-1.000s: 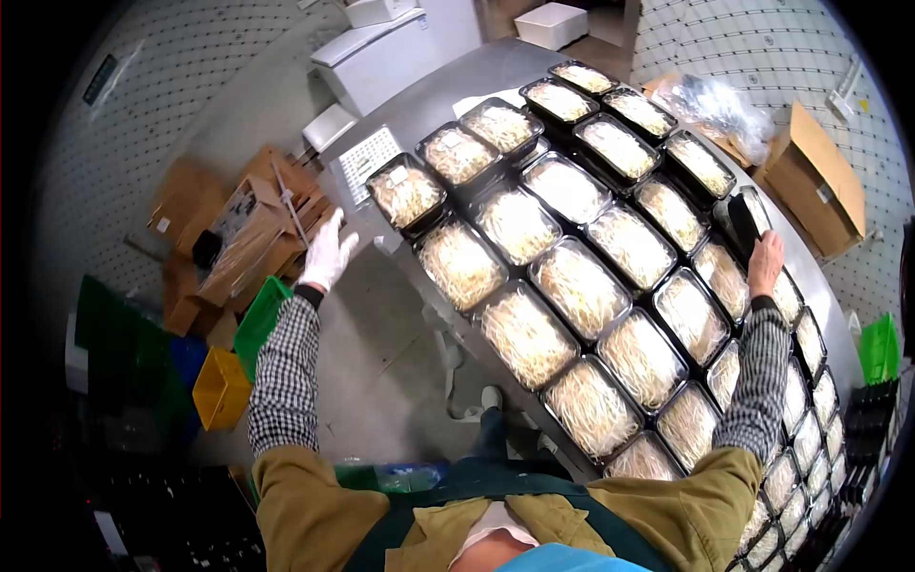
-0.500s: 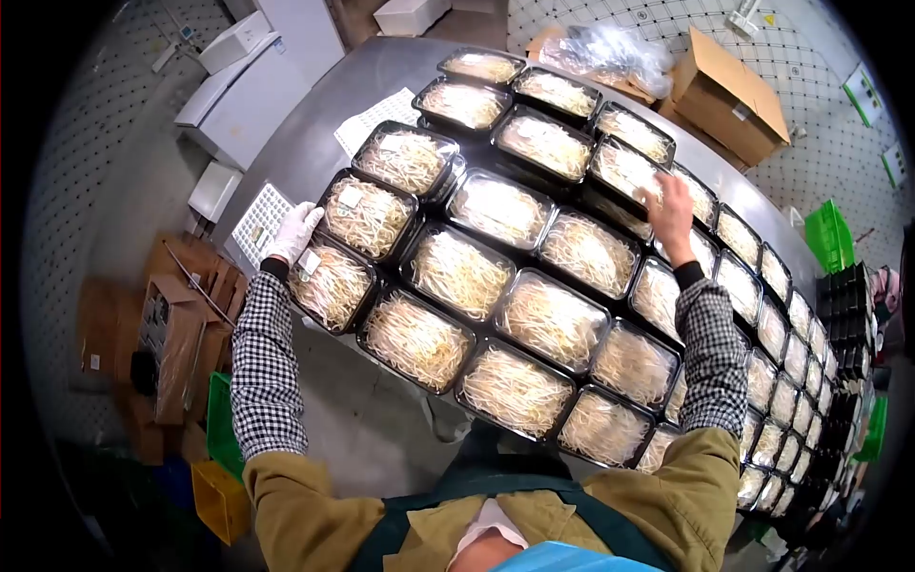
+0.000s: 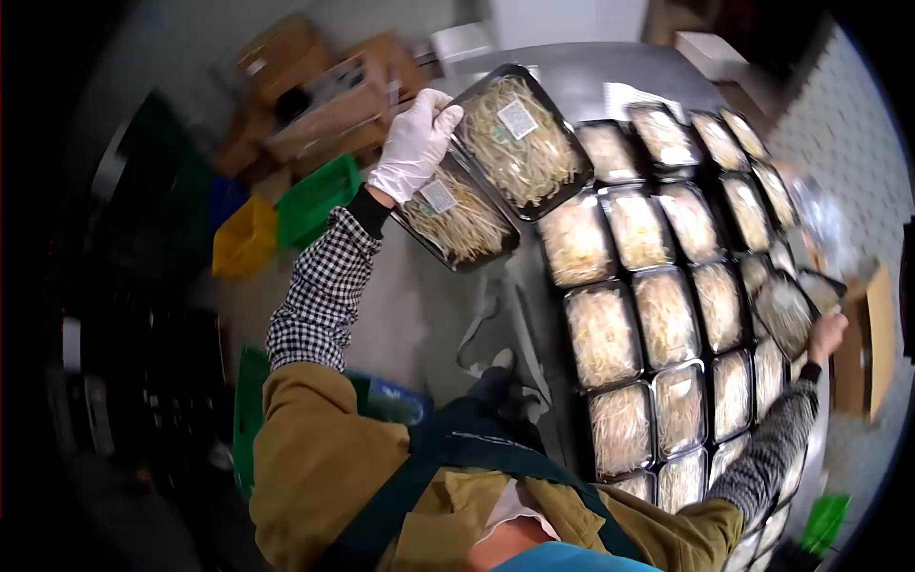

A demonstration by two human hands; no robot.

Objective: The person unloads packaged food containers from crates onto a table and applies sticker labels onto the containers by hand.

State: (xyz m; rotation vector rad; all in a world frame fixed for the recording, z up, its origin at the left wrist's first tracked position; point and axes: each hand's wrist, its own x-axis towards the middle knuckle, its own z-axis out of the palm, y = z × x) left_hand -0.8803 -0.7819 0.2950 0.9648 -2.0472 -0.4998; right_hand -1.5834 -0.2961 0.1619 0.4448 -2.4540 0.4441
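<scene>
My left hand [image 3: 416, 143], in a white glove, is closed on the edge of a black tray of bean sprouts [image 3: 534, 157] with a white label on its film. A second labelled sprout tray [image 3: 467, 227] hangs just below that hand, past the table edge and over the floor; the glove partly covers it, and how it is held is hidden. On the far right my bare right hand [image 3: 827, 336] grips a tilted, film-covered tray [image 3: 786, 313]. Another tray edge shows beside it, blurred. Rows of sprout trays [image 3: 664, 315] lie between my hands.
The metal table [image 3: 572, 71] curves around the trays. Cardboard boxes [image 3: 329, 119], a green crate [image 3: 319, 200] and a yellow crate [image 3: 244, 236] stand on the floor at the left. An open carton [image 3: 865, 343] is beyond the table at the right.
The view has swung left. My left hand has lifted labelled trays off the table corner toward the left. My right hand has gone from touching a tray to holding one tilted.
</scene>
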